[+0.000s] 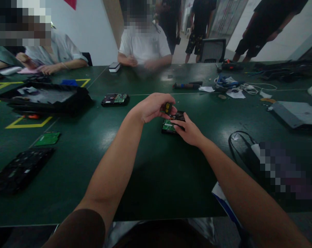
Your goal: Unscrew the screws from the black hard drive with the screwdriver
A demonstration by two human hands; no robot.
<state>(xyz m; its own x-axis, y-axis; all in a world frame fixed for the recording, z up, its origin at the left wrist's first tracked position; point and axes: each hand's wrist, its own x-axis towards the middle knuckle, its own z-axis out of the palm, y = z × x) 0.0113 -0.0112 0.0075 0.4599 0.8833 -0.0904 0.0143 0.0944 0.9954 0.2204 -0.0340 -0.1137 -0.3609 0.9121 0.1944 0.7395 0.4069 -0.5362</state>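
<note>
Mid-tabletop (150,165), the left hand (152,108) is curled around a small black-and-yellow tool (167,107), its tip down over a hard drive (171,124) lying circuit-board up. The right hand (188,131) rests fingertips on the drive's near right edge, steadying it flat, fingers loosely spread

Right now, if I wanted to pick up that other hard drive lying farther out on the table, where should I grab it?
Probably take the second hard drive by its two long edges, reaching straight down from above. It lies flat, circuit board up, on the green table, with bare surface on every side, so fingers can straddle it without touching the board.
</note>
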